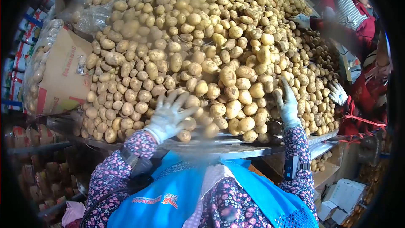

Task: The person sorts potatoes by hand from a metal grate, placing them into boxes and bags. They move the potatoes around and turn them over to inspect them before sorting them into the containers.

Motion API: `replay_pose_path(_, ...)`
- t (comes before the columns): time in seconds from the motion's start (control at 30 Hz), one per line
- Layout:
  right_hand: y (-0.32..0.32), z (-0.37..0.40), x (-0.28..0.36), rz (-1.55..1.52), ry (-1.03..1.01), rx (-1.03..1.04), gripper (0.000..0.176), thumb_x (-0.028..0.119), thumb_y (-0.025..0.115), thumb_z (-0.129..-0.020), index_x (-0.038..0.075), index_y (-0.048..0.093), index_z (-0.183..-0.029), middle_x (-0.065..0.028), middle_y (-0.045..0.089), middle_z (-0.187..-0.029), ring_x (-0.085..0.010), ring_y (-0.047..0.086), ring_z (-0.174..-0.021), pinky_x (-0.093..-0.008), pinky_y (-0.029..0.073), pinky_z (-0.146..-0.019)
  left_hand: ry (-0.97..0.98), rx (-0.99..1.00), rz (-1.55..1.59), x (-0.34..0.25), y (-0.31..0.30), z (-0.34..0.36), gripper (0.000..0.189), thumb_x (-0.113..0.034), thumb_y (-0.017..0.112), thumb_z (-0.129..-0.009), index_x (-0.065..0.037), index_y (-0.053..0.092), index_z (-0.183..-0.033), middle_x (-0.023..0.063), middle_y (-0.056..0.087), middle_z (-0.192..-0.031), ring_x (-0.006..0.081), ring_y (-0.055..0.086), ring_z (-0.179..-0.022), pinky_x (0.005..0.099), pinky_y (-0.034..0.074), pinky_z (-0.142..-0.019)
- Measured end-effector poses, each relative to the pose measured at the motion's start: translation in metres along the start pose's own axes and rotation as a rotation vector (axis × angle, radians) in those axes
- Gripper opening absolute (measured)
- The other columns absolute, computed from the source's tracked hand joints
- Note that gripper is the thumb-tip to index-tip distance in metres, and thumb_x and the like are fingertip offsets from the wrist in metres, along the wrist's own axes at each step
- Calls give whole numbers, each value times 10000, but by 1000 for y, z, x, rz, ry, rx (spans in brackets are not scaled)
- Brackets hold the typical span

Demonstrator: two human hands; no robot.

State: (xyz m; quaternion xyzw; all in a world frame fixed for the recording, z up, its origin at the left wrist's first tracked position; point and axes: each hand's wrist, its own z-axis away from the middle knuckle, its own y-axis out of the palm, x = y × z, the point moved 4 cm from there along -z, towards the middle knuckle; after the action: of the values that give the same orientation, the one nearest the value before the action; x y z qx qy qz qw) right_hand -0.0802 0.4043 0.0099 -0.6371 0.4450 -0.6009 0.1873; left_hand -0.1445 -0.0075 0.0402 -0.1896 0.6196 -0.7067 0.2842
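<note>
A large heap of potatoes (228,76) covers the table, whose metal front edge (228,154) shows below it. My left hand (168,118), in a pale work glove, rests with its fingers spread on the potatoes left of centre, near the front edge. Right of centre, my right hand (287,105), gloved too, lies against the potatoes with thumb and fingers apart and pointing away from me. Neither hand is closed around a potato. Dirt marks the fingertips of both gloves.
A cardboard box (65,69) with a plastic liner holds potatoes at the left. A co-worker in red (352,12) is at the right, with gloved hands at the heap's right side. Another box (327,173) with potatoes sits below the table's right end.
</note>
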Motion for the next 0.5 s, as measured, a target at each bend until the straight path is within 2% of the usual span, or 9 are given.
replay_pose_path(0.13,-11,5,-12,177,-1,58,556,330,608,-952,102,456,-1436,-175,547,-1364,-362,514,-1270,-423,420,-1066,-124,58,-145,30,15,40,546,-362,616,-837,-320,531,-1374,126,424,-1463,338,320,-1400,556,227,-1147)
replay_pose_path(0.17,-16,2,-11,131,34,65,567,307,624,-941,102,449,-1440,-171,541,-1376,-357,521,-1264,-423,425,-1060,-137,-24,-79,33,12,44,498,-324,625,-856,-261,563,-1346,144,439,-1446,360,346,-1379,541,267,-1132)
replay_pose_path(0.2,-21,0,-6,121,31,66,567,307,624,-941,102,449,-1440,-171,541,-1376,-357,521,-1264,-423,425,-1060,-143,-21,-87,32,8,43,498,-324,625,-856,-261,563,-1346,144,439,-1446,360,346,-1379,541,267,-1132)
replay_pose_path(0.27,-26,-1,1,253,112,28,554,260,625,-946,163,450,-1462,-174,537,-1400,-317,545,-1267,-406,448,-1037,-227,-213,44,34,-3,45,450,-272,643,-865,-190,595,-1306,158,439,-1440,386,382,-1343,518,323,-1109)
replay_pose_path(0.3,-29,-3,12,244,77,-31,587,266,661,-912,95,454,-1435,-163,577,-1344,-326,584,-1196,-406,478,-995,-205,-341,76,32,-19,38,421,-219,652,-864,-111,612,-1269,179,519,-1361,393,465,-1274,482,386,-1073)
replay_pose_path(0.33,-27,-5,21,237,80,-29,587,266,661,-912,95,454,-1435,-163,577,-1344,-326,584,-1196,-406,478,-995,-205,-336,71,32,-27,28,421,-219,652,-864,-111,612,-1269,179,519,-1361,393,465,-1274,482,386,-1073)
replay_pose_path(0.4,-27,-10,48,12,-107,-111,562,250,667,-909,97,480,-1417,-158,647,-1239,-305,663,-1051,-387,536,-880,-236,-452,217,38,-43,5,406,-255,627,-868,-102,629,-1244,163,617,-1234,356,528,-1204,462,411,-1040)
replay_pose_path(0.43,-22,-10,58,22,-31,17,527,232,678,-900,109,517,-1386,-137,704,-1109,-296,700,-911,-380,560,-779,-221,-463,208,33,-54,-13,382,-239,621,-868,-58,639,-1204,166,672,-1102,365,574,-1126,445,442,-1002)
replay_pose_path(0.5,0,2,65,78,-140,69,482,243,678,-890,147,552,-1346,-112,719,-1000,-300,696,-848,-396,555,-732,-213,-366,272,23,-63,-51,407,-259,627,-880,-43,627,-1225,172,663,-1142,360,581,-1127,448,452,-989)
